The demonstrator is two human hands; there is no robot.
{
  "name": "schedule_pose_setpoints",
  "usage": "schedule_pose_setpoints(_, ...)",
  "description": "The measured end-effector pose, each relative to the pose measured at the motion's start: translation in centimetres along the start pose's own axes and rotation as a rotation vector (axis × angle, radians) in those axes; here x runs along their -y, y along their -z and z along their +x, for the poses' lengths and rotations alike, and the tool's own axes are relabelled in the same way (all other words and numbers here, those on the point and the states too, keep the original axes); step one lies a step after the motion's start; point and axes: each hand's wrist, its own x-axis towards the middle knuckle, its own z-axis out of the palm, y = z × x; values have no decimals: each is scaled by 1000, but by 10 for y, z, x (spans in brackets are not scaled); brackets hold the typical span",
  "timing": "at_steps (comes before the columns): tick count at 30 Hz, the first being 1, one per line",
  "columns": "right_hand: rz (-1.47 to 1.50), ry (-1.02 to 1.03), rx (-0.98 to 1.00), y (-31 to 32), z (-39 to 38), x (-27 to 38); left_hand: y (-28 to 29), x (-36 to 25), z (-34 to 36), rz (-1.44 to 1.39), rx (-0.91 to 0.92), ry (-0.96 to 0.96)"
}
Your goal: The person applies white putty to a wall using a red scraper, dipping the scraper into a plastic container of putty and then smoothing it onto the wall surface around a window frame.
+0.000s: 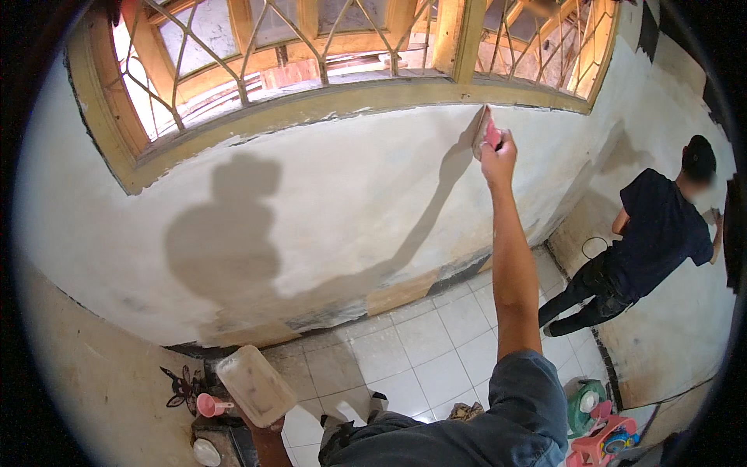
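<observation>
My right hand (pixel 498 159) is stretched up to the white plastered wall (pixel 327 202) just below the wooden window frame (pixel 350 97). It grips a putty knife (pixel 482 131) with a pink handle, its blade laid against the wall. My left hand (pixel 268 426) hangs low near my body and holds a flat rectangular plaster board (pixel 255 385), smeared pale, from underneath. My arm's shadow runs across the wall to the left of the knife.
Another person in dark clothes (pixel 646 241) crouches at the right wall. A pink scoop (pixel 210 405) and a small tub lie on the tiled floor (pixel 436 342) at lower left. A green container (pixel 585 401) and pink plastic items (pixel 603 444) sit at lower right. A metal window grille is above.
</observation>
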Motion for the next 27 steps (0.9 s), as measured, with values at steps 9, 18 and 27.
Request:
schedule_pose_setpoints(9, -72, 248, 412, -118, -97, 139, -35, 0, -19, 84, 551, 42)
schedule_pose_setpoints(18, -233, 753, 436, -108, -146, 163, -58, 5, -31, -43, 491, 81)
schedule_pose_setpoints(27, -318, 1034, 337, -123, -106, 139, 17, -28, -38, 1069, 46, -511)
